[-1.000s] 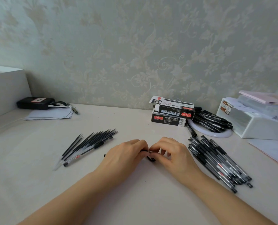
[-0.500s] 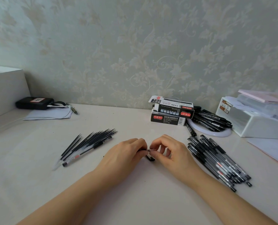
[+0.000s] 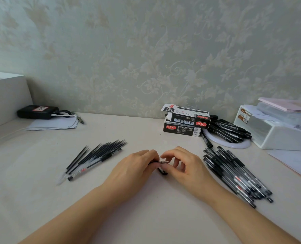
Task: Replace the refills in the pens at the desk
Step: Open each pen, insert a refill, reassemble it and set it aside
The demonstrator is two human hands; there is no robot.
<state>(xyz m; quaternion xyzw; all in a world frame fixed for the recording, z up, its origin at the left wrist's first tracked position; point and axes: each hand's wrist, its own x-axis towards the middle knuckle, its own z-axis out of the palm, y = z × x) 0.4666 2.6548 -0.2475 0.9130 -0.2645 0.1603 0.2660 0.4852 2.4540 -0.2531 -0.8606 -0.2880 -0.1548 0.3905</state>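
At the middle of the desk my left hand (image 3: 134, 170) grips a pen whose body is hidden under the fingers. Its metal tip (image 3: 163, 162) pokes out to the right. My right hand (image 3: 185, 164) pinches that tip between thumb and forefinger. A small black pen cap (image 3: 163, 172) lies on the desk just below the fingers. To the left lies a fan of black refills (image 3: 100, 153) with one clear pen (image 3: 93, 165) among them. On the right is a pile of several black pens (image 3: 234, 171).
Two stacked refill boxes (image 3: 185, 121) stand at the back, with more pens on a white ring (image 3: 229, 132) beside them. A white storage box (image 3: 278, 131) sits far right with papers. A black device (image 3: 37, 111) and paper lie back left, by a white block (image 3: 5, 97).
My right hand's fingers have spread and shifted slightly right, and the pen's metal tip has come into view between the two hands. The left hand has stayed put.
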